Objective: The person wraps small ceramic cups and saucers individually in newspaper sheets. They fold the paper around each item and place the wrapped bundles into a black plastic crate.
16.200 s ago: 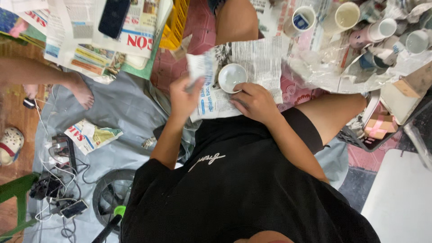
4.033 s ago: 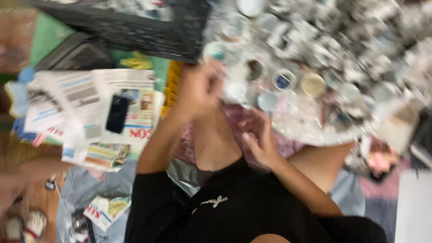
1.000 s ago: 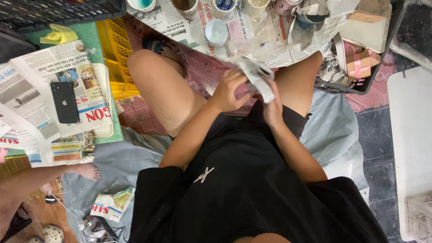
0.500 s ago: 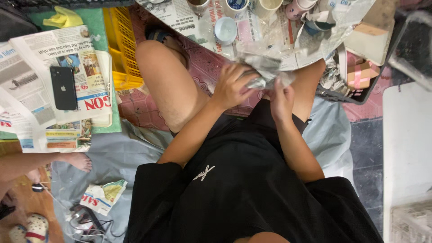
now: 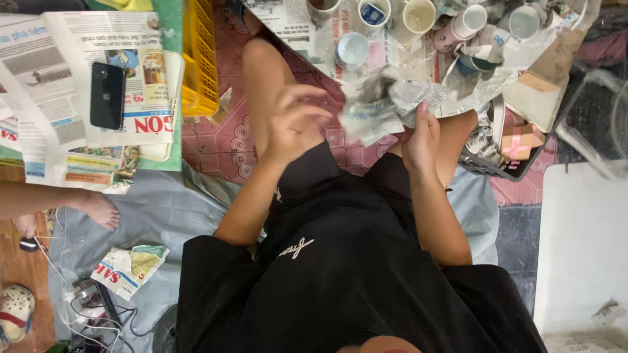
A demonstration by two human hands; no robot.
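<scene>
Compared with half a second earlier, the crumpled newspaper bundle (image 5: 369, 108) is seen lifted higher and spread wider above the knees. The right hand (image 5: 422, 134) is closed on its lower right edge; the left hand (image 5: 294, 121) is curled beside its left edge, contact not discernible. A yellow crate (image 5: 199, 59) is noted at the floor's upper left, contents unseen. Cups (image 5: 418, 16) are ranged along the top edge, interiors unclear. A black phone (image 5: 106, 95) is laid on newspapers (image 5: 59, 72).

Single head-mounted view, aimed steeply down at close range. The lap and both hands (image 5: 297, 124) are framed at centre; the floor (image 5: 216, 140) is seen beyond, with cups (image 5: 418, 14) along the top edge.
</scene>
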